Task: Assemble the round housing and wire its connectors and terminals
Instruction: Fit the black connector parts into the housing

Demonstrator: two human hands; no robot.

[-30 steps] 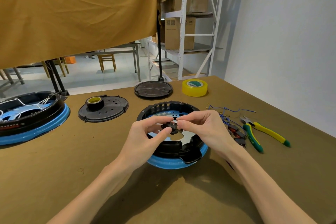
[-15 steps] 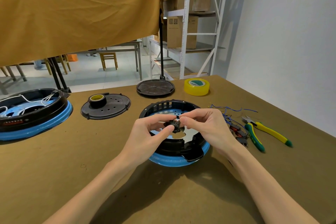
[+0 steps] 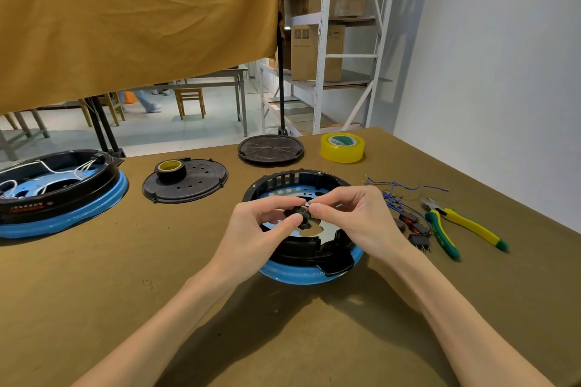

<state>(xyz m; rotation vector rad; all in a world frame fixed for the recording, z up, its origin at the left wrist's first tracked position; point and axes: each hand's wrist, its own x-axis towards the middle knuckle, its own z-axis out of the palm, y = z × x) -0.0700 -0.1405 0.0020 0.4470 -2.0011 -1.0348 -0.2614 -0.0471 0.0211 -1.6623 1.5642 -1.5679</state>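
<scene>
hands unmoved, left hand (image 3: 251,229) and right hand (image 3: 355,217) pinching black part (image 3: 297,214) over housing (image 3: 311,270).

Matt black plastic part (image 3: 298,214) pinched between the fingertips (image 3: 295,220), above a glossy black-and-blue plastic housing (image 3: 309,270) with a shiny metal plate (image 3: 327,229), on a matt brown table (image 3: 94,276).

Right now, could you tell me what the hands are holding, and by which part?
Both the left hand and the right hand pinch a small black part by its opposite sides, above the open round housing.
</scene>
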